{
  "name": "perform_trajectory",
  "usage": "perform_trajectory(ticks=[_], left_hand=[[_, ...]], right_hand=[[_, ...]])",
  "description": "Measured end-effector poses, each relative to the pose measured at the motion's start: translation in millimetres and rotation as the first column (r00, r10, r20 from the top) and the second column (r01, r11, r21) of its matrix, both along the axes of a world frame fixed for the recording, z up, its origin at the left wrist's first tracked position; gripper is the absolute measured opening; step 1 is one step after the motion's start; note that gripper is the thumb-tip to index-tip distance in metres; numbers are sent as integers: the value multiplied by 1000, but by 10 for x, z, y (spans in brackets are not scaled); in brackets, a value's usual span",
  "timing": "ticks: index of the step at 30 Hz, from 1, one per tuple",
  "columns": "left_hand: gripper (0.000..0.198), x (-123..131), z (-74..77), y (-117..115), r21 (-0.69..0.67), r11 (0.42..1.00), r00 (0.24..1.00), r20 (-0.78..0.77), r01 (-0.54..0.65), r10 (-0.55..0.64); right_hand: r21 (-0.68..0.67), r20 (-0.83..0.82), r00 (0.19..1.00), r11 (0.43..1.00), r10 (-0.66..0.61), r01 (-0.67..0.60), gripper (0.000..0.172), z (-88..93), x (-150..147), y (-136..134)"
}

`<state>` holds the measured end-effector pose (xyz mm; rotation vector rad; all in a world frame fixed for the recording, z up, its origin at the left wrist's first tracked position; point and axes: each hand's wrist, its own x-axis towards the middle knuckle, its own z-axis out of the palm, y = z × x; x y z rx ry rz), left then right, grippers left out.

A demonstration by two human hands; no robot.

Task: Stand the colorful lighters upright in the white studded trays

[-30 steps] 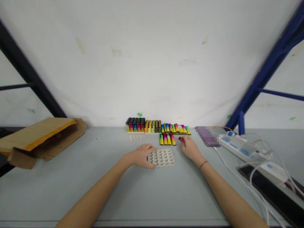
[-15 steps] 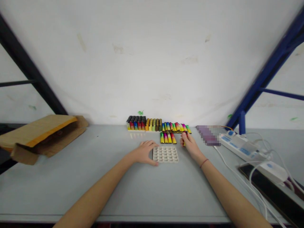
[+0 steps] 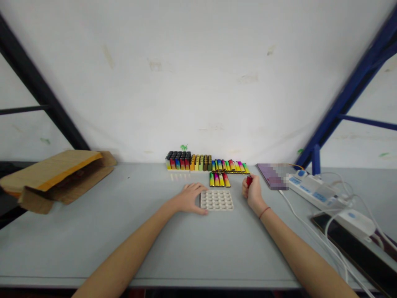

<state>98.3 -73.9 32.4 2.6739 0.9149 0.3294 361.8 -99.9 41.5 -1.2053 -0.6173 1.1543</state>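
A white tray (image 3: 216, 200) with rows of round holes lies flat on the table. My left hand (image 3: 190, 199) curves round its left side, fingertips at the back edge and thumb at the front edge, holding it. To the right of the tray, my right hand (image 3: 253, 192) is closed round a lighter (image 3: 249, 180) whose red end shows above the fist; the rest is hidden by the fingers. Behind the tray lie several colourful lighters (image 3: 219, 179). A further row of lighters (image 3: 230, 166) lies behind these.
Against the wall stand upright black-topped lighters (image 3: 178, 161) in a tray, beside yellow and brown ones (image 3: 201, 162). A torn cardboard package (image 3: 58, 176) is on the left. At right are a purple flat object (image 3: 269, 174), a power strip (image 3: 331, 205), white cables and a dark phone-like slab (image 3: 353, 252).
My right hand has moved right, away from the row of lighters, and turned more upright with the lighter in it. My left hand and the tray have stayed in place.
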Motion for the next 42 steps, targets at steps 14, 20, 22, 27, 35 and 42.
perform_trajectory(ticks=[14,20,22,27,35,42], left_hand=[[84,13,3,10,-5,1000,1000,14,-4,4],[82,17,10,7,6,1000,1000,10,-3,3],[82,18,8,7,11,1000,1000,6,-6,6],[82,19,-11,10,23,1000,1000,7,2,-3],[93,-109,-18,104,30,999,1000,-8,-10,10],[76,-158,-17,125,23,998,998,18,-55,55]], right_hand=[[213,136,986,975,-93,63,47,-133,-24,32],[196,143,987,980,-74,45,46,-175,-42,52],[177,110,992,983,-62,42,45,-182,-56,59],[121,37,997,990,-71,66,46,-154,-82,56],[37,-83,996,999,-23,26,45,-51,-28,42],[103,170,985,994,19,-37,44,-146,-29,32]])
